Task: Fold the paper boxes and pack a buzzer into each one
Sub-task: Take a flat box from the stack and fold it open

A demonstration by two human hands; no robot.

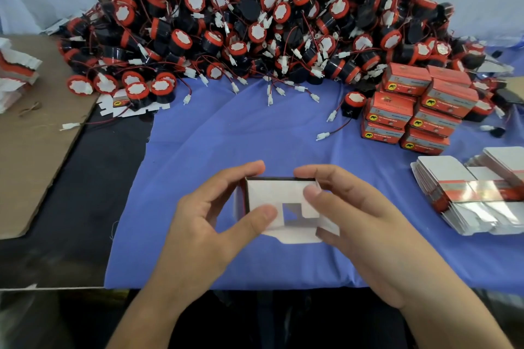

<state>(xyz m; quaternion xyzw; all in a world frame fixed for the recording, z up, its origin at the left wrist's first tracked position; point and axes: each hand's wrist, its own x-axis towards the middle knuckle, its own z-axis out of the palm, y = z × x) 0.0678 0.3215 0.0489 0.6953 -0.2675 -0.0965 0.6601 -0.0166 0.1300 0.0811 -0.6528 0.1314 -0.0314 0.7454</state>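
At centre foreground, above the blue cloth (226, 136): one half-formed paper box (279, 201), white card inside and orange print outside. Its open end is turned toward the camera, the end flaps are partly folded in, and a rounded tuck flap (297, 236) hangs at the near edge. Left hand (198, 224): grasping the box, forefinger hooked over the far wall, thumb (263, 214) pressing an inner flap flat. Right hand (360, 229): likewise grasping, forefinger on the far edge, thumb on the opposite flap, remaining fingers curled round the right side. Behind, well apart from the hands: a large heap of black-and-red round buzzers (255, 22) with red leads and white plugs; no buzzer shows in the box. Right rear: a stack of closed orange printed boxes (416, 110), at the heap's edge. Right, nearer: a banded bundle of flat white box blanks (467, 195). Left: a brown corrugated cardboard sheet (37, 150). Step in hand, by judgement: closing this end of the box. Handling note: keep the walls square with the forefingers while both thumbs seat the side flaps fully, then bring the tuck flap over and slide its tongue in without creasing. Thin card will likely buckle if pressed off its score lines, and a poorly locked end could let a buzzer fall out.
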